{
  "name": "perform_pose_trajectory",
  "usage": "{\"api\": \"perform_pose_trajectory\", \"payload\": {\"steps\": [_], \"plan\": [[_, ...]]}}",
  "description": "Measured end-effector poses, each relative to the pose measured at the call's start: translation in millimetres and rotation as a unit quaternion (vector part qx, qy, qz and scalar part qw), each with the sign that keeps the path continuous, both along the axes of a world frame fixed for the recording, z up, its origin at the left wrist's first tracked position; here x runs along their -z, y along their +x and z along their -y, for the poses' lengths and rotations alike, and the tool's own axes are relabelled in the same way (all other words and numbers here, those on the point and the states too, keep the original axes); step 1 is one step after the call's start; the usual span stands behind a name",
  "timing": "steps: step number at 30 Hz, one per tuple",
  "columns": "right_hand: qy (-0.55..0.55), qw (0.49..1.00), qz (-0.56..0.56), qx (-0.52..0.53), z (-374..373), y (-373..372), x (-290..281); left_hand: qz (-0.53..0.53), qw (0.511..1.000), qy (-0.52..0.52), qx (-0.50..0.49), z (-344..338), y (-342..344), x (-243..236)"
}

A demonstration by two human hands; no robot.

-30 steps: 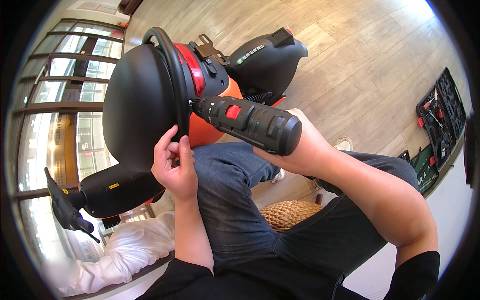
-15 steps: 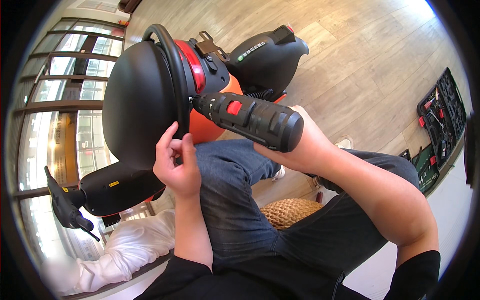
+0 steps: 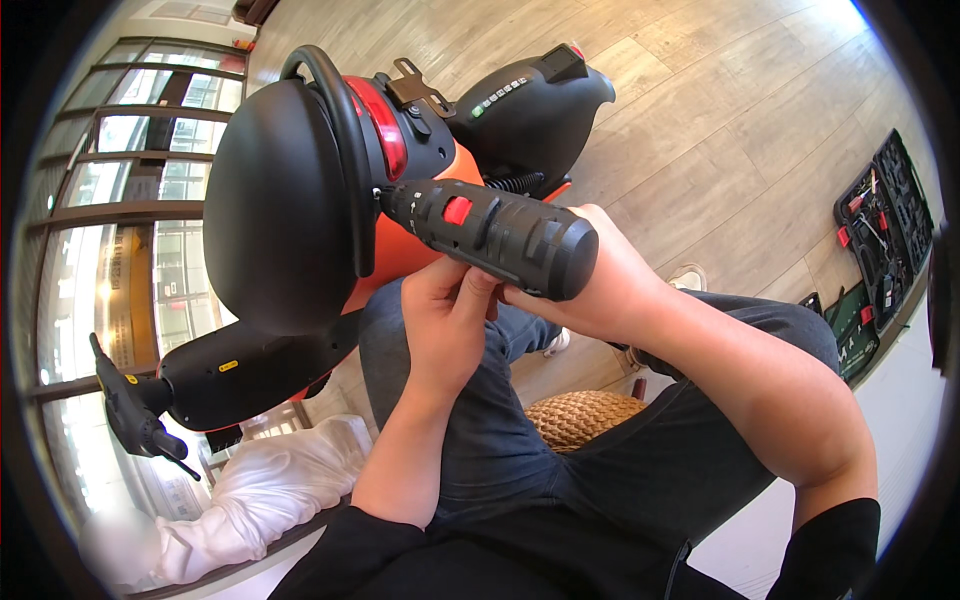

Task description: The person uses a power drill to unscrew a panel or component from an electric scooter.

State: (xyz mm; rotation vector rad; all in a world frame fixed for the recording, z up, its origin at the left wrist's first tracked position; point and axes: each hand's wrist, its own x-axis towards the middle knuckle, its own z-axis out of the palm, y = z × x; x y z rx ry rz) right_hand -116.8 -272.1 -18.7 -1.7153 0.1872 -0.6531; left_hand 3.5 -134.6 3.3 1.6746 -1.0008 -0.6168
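A black cordless drill (image 3: 515, 240) with a red switch lies across the middle, its nose pointing left. My right hand (image 3: 605, 285) is closed round its handle, which is largely hidden. Under the drill body, my left hand (image 3: 440, 325) is closed with its fingertips against the drill; part of its grip is hidden. The drill's tip meets the black grab rail (image 3: 352, 160) behind the rounded black seat (image 3: 272, 210) of an orange and black scooter. A red tail light (image 3: 380, 125) and a brown metal bracket (image 3: 420, 90) sit just beyond.
On the wooden floor (image 3: 700, 170) at the right lies an open tool case (image 3: 885, 225). A woven stool (image 3: 580, 418) shows between my legs. White sheeting (image 3: 285, 485) lies at lower left, near the scooter's handlebar (image 3: 140, 420). Windows line the left side.
My left hand has left the end of the grab rail and moved right to the drill's underside. The drill has shifted slightly left, with its tip still at the rail.
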Motion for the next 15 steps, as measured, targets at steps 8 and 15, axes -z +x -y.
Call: {"api": "perform_pose_trajectory", "payload": {"steps": [8,15], "plan": [[-0.031,0.999,-0.025,0.021,1.4,2.6,3.8,0.075,0.996,-0.017,-0.052,8.0,-7.5,4.1],[-0.01,1.0,-0.02,-0.004,3.1,1.1,2.7,0.115,0.993,0.007,0.004,2.3,7.0,5.2]]}}
